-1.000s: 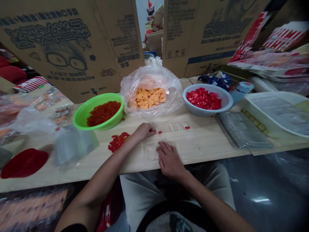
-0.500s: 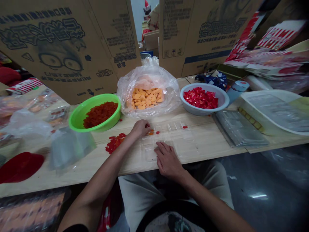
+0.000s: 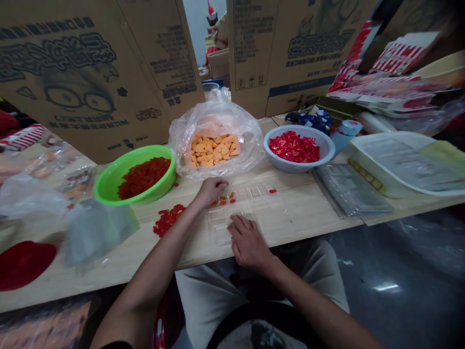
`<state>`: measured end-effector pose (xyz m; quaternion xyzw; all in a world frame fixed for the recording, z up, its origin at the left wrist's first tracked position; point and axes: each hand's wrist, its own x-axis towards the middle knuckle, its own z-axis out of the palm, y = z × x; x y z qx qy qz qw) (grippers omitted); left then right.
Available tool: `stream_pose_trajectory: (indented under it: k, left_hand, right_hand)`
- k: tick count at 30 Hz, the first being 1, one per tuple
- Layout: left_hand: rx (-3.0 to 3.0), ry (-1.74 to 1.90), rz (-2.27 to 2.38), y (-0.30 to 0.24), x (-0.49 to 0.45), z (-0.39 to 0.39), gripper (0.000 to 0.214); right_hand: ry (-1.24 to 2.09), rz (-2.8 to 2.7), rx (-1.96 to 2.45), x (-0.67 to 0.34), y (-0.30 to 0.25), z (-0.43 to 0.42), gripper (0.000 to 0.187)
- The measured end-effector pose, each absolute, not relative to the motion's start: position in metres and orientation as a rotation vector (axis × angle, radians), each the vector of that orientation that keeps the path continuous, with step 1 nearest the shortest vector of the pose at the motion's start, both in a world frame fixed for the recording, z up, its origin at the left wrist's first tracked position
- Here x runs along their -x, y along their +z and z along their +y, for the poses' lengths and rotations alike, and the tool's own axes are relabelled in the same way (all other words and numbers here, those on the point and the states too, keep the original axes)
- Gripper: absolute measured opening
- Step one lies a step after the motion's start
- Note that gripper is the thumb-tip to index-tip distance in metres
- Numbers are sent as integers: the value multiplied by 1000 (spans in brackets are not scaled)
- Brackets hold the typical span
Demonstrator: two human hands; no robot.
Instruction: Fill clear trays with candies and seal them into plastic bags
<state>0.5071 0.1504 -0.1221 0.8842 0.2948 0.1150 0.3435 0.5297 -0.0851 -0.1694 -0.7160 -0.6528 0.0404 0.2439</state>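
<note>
Head view: left hand (image 3: 210, 191) curled at edge of clear plastic tray (image 3: 263, 203), beside small red and orange candies (image 3: 222, 201); anything in its grip hidden. Right hand (image 3: 249, 241) lay open, well apart, flat on tray, steadying it on tabletop (image 3: 308, 213).

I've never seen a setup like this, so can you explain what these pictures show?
These come from one camera worn on a person's head, looking down at their own bare hands. The left hand is curled beside small orange-red pieces on a clear plastic tray; whether it holds any is unclear. The right hand lies open on that tray. On the wooden table stand a green bowl of dark red pieces, a clear bag of orange pieces and a pale bowl of red pieces.
</note>
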Motion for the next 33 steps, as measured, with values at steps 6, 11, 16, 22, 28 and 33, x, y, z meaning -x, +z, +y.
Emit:
stream_pose_trajectory:
  k: [6,11,16,22,28,33]
  left_hand:
    - [-2571,42,751,-118,-512,136,15]
    - [-2618,-21,795,-118,-517,128,17]
    - [-2450,152,791,-109,-527,128,34]
    - [-2500,127,597,-109,-576,98,33]
    - [-2474,32,621,-114,-590,98,42]
    - [-2526,65,705,-114,-589,103,17]
  right_hand:
    - [107,-1776,1943,-530,-170,-85,38]
    - [110,-1768,1936,-531,-169,-85,38]
    - [126,-1774,1931,-534,-166,-85,37]
    - [108,-1769,1918,-536,-166,-85,38]
    - [76,-1767,1892,-538,-167,-86,37]
    - [86,-1755,1883,-539,-167,-86,37]
